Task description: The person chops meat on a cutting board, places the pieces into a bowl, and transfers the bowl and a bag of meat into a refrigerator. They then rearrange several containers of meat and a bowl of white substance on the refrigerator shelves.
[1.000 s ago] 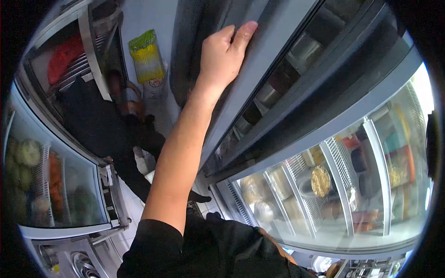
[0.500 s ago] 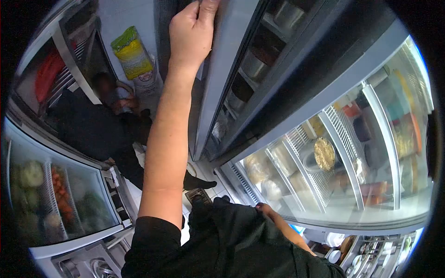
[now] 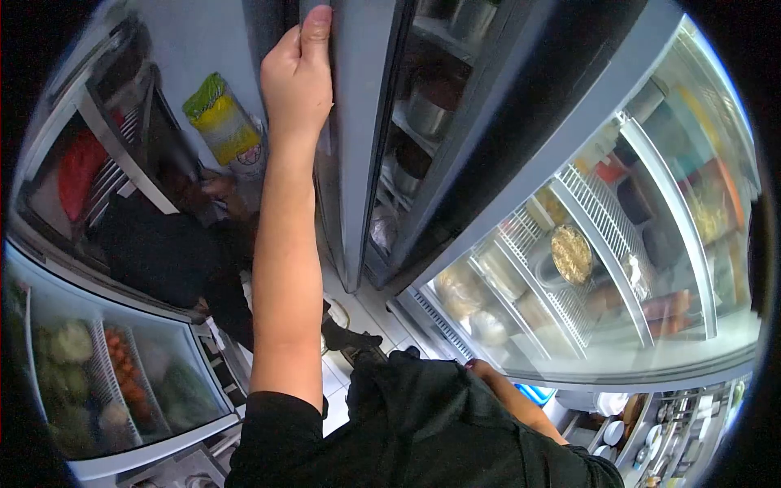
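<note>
My left arm stretches forward and up, and my left hand [image 3: 298,77] is closed round the edge of a grey-framed glass fridge door [image 3: 358,106], its thumb on top. Beyond that door's frame, several metal containers [image 3: 435,110] sit on shelves behind dark glass. My right hand [image 3: 486,372] is low on the right, beside my black clothing and close to the lower frame of a lit glass-fronted fridge [image 3: 521,376]. Its fingers are mostly hidden. An oval container of pale shredded food [image 3: 571,254] shows behind the lit glass.
At left, a person in black [image 3: 154,256] bends by an open cabinet [image 3: 122,142]. A glass-fronted fridge of vegetables [image 3: 122,374] stands lower left. A yellow-green sack [image 3: 220,118] rests by the wall. Shelves with bowls [image 3: 614,431] are at lower right. White floor tiles [image 3: 382,313] show between.
My left hand, still on the door edge, appears further left and slightly lower in view. The whole view has shifted a little. The person at left has bent further, arms lower toward the cabinet.
</note>
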`<state>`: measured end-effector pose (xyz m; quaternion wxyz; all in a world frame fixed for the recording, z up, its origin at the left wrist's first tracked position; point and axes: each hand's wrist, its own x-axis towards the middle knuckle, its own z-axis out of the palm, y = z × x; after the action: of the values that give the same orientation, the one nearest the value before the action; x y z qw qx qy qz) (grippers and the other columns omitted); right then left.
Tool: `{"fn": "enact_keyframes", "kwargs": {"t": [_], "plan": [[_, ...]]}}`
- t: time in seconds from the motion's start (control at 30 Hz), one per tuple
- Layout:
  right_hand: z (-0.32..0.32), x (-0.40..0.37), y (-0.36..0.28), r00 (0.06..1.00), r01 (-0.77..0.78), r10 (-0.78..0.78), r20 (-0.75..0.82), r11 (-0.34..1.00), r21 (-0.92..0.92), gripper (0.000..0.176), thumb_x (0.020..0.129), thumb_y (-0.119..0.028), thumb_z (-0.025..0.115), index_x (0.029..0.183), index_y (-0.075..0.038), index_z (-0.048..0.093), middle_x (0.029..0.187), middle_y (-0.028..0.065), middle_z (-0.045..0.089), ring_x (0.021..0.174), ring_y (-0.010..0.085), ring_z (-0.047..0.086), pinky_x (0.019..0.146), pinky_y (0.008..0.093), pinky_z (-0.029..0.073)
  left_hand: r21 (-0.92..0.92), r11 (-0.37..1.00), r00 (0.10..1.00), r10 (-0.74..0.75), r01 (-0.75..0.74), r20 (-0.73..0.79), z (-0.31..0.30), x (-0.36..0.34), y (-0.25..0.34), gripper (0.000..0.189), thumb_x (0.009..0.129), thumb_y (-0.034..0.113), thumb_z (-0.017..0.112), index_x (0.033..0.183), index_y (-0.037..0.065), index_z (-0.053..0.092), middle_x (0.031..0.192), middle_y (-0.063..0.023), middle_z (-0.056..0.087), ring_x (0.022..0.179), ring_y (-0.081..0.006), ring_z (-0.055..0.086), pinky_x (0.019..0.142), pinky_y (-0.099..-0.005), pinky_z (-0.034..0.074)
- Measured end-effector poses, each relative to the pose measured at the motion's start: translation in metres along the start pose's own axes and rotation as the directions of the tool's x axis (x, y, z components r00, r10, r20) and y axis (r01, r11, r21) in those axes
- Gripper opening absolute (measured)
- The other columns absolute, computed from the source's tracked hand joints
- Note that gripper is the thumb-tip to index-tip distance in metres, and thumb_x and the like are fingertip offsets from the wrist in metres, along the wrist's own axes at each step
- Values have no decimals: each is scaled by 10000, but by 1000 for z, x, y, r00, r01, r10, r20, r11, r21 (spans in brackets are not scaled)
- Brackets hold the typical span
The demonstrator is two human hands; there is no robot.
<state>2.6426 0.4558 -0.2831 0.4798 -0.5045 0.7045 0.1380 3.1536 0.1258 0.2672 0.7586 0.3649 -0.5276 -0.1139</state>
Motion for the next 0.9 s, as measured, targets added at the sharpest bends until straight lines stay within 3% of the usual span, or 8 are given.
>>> {"fn": "enact_keyframes", "kwargs": {"t": [0.27,0.37,0.57,0.67,0.73,0.77,0.87,0.9], "plan": [[8,9,1,995,82,-87,-40,991,-110,571,869,-503,676,1225,-57,683,1129,236,711,1052,377,681,929,450,528,-43,998,998,53,-54,-28,4,2,-1,595,1019,526,556,874,-37,681,714,-3,600,720,-106,487,681,-291,441],[6,3,-10,998,52,-57,-38,991,-119,552,891,-487,641,1228,-51,677,1144,242,705,1072,379,675,944,454,522,0,998,998,-64,64,24,0,2,0,638,1016,543,548,1137,-68,686,1034,-83,705,920,-142,593,867,-288,471],[-1,-17,-27,999,34,-38,-27,992,-118,508,915,-437,584,1231,-50,672,1202,253,679,1135,391,647,989,466,502,-17,1000,1000,-13,13,-3,3,2,-4,631,1020,538,542,1135,-64,693,1007,-92,709,875,-153,587,844,-310,479],[-5,-25,-35,992,125,-130,-7,968,-216,487,914,-408,544,1199,-37,679,1212,246,676,1112,391,652,966,472,514,133,990,997,-35,44,-67,3,3,0,647,1013,563,541,946,-63,690,776,-33,642,772,-144,515,748,-315,462],[-14,-41,-44,978,207,-187,94,935,-288,472,907,-400,540,1149,-28,701,1182,246,686,1079,387,665,950,477,519,352,935,999,-27,32,-17,-3,5,0,526,1056,416,508,1087,-74,698,962,-124,730,919,-223,634,892,-347,491],[-4,-36,-36,988,152,-153,14,961,-229,464,904,-423,553,1123,-41,703,1161,245,689,1075,403,657,944,482,513,432,822,920,387,-372,55,-11,16,-39,417,1057,244,445,1241,-69,652,1239,-216,683,1162,-305,639,1049,-384,458],[16,-5,-10,1000,10,-14,-24,990,-140,471,924,-440,546,1148,-54,698,1190,248,675,1113,429,635,969,491,498,180,982,997,55,-64,53,-12,20,-35,489,1045,233,355,1366,-75,556,1435,-253,539,1353,-358,506,1161,-431,363],[16,-26,-18,994,-16,11,-111,999,-44,474,928,-431,541,1168,-52,695,1200,244,673,1126,429,630,980,490,494,399,885,971,226,-239,81,-24,36,-62,527,1045,285,348,1378,-69,550,1463,-246,515,1368,-359,487,1158,-437,365]]}}
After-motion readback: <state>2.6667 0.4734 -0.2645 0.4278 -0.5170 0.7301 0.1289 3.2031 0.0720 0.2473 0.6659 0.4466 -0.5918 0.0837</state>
